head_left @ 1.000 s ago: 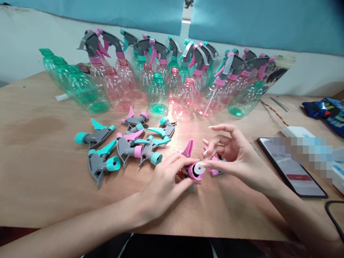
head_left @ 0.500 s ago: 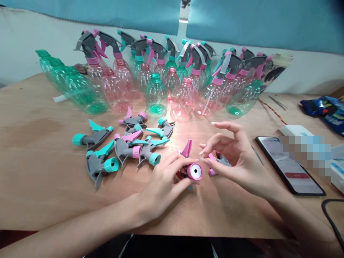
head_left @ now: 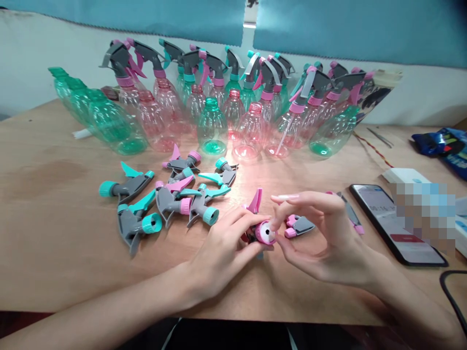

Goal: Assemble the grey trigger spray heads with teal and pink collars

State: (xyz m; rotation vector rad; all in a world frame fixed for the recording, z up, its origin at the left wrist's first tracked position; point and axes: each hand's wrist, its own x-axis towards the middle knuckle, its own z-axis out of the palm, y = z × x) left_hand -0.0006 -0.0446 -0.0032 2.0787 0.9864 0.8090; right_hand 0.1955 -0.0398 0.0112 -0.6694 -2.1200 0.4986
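Note:
My left hand grips a pink-and-grey spray trigger head, its pink cap facing me just above the wooden table. My right hand is curled, with a fingertip pressing into the cap's opening and the thumb below it. I cannot see whether anything small sits under that fingertip. Another pink-and-grey trigger head lies on the table just behind my right hand.
Several loose trigger heads with teal or pink caps lie left of my hands. Rows of pink and green bottles, some with heads fitted, stand at the back. A phone, a white box and a black cable lie at the right.
A white ring at the cap opening a second ago is no longer visible. My right hand lifted away with fingers spread, then came back and curled onto the cap. The left hand stayed put.

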